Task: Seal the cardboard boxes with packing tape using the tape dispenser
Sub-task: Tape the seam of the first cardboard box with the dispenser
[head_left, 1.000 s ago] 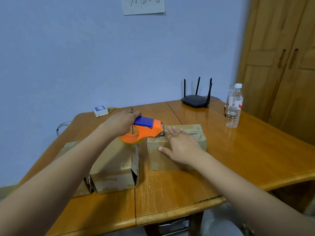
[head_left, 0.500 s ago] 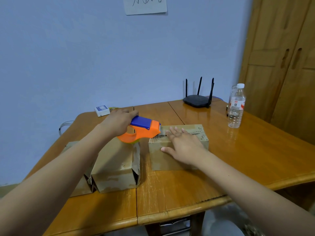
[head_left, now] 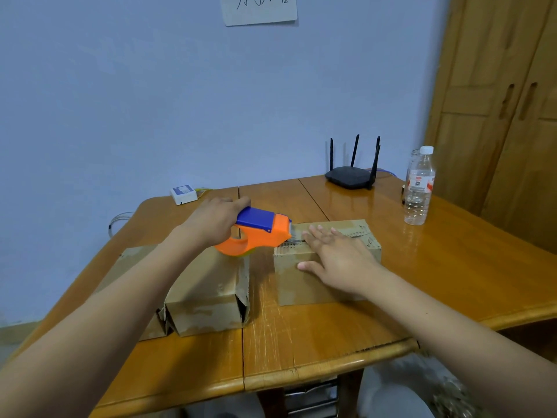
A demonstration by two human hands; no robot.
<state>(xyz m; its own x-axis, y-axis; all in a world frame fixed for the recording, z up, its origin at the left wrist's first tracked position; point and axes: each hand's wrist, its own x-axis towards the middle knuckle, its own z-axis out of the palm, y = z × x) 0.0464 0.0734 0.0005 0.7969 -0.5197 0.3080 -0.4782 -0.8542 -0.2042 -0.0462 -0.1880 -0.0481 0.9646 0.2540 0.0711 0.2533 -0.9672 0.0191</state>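
Your left hand (head_left: 211, 220) grips the dispenser (head_left: 256, 232) at the left edge of the right box (head_left: 304, 285) — your right hand (head_left: 337, 257) lies flat on it, fingers spread.

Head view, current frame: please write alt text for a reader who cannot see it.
A person's left hand grips an orange and blue plastic tape dispenser at the left edge of a small brown cardboard box, while the right hand presses flat on its top. A taller cardboard box stands to the left on the wooden table.
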